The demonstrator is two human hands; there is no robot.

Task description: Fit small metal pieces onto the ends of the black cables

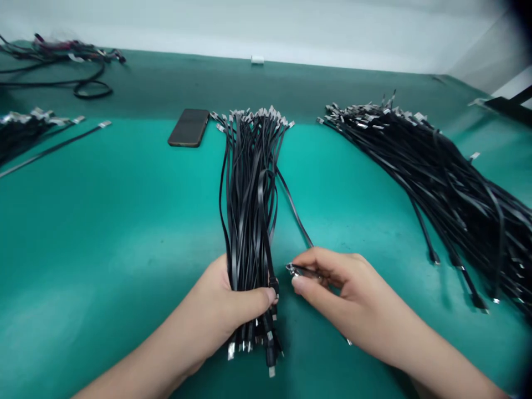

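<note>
A thick bundle of flat black cables (249,205) with metal plugs at both ends lies lengthwise in front of me. My left hand (233,302) is wrapped around its near end, the thumb pressed across the top. Plugs stick out below the thumb, and the fingers underneath are hidden. Just right of the bundle, my right hand (328,282) pinches a small dark piece with a shiny metal tip (292,270); its exact kind is unclear. One stray cable (295,208) runs from the bundle down behind the right hand, and a metal plug end (348,341) shows beneath that hand.
A large loose pile of black cables (449,183) covers the right side of the green table mat (124,233). More cables (25,130) lie at the left, with tangled cords (70,52) behind. A phone (189,127) rests left of the bundle's far end.
</note>
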